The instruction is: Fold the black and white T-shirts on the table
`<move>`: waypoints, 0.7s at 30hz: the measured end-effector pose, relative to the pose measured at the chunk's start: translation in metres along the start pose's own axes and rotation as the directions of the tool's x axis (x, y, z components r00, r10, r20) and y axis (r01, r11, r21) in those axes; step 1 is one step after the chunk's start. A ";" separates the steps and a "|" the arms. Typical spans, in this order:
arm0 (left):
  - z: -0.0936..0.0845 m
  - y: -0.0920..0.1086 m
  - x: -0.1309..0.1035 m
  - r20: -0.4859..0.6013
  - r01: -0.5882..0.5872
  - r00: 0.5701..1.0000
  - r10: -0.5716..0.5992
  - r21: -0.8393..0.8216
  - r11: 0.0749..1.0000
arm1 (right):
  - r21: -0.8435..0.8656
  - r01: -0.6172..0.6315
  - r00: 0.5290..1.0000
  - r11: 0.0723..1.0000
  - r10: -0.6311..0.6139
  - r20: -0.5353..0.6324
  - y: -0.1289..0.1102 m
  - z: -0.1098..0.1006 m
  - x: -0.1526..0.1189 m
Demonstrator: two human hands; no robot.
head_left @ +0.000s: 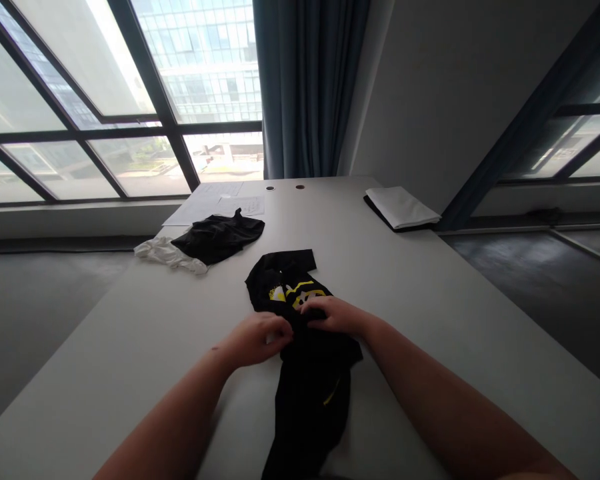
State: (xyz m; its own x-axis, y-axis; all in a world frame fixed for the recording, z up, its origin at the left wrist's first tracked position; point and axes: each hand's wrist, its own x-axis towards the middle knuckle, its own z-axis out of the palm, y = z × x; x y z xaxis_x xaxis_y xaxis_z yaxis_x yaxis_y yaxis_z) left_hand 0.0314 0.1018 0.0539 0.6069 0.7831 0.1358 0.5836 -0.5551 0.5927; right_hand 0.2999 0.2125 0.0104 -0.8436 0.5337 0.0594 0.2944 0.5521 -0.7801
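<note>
A black T-shirt [287,270] with a yellow and white print lies on the table in front of me, one short sleeve spread at its far end. My left hand [265,337] is closed at the shirt's left side, its fingers pinching the fabric edge. On the print's near right side, my right hand [333,313] has curled fingers gripping the cloth. Bunched folds lie between both hands. From under the shirt's near part, more black cloth [310,413] with a small yellow mark runs towards me; whether it is a separate garment, I cannot tell.
A crumpled black garment [220,237] and a crumpled white cloth [167,255] lie at the back left, beside paper sheets [205,200]. Folded white cloth [403,207] rests on something black at the back right. The white table [430,313] ends near a blue curtain [310,87] and windows.
</note>
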 end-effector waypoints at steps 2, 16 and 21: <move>-0.004 -0.025 -0.002 -0.230 0.090 0.972 -0.041 0.208 0.974 | 0.010 0.039 0.997 0.999 -0.040 0.065 -0.007 -0.001 -0.001; -0.010 -0.079 -0.007 -0.394 0.290 0.886 -0.245 0.058 0.955 | 0.722 -0.149 0.949 0.676 0.302 -0.086 0.037 -0.058 -0.046; -0.021 -0.061 -0.022 -0.113 0.218 0.921 -0.373 -0.644 0.733 | 0.806 -0.216 0.938 0.551 0.347 0.014 0.032 -0.081 -0.073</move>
State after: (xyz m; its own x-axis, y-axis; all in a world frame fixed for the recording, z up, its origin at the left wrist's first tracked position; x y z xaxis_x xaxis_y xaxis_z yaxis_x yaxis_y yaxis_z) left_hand -0.0288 0.1244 0.0309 0.2802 0.9599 -0.0063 0.2125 -0.0556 0.9756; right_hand 0.4076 0.2432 0.0318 -0.6952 0.6830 -0.2242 -0.0172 -0.3276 -0.9446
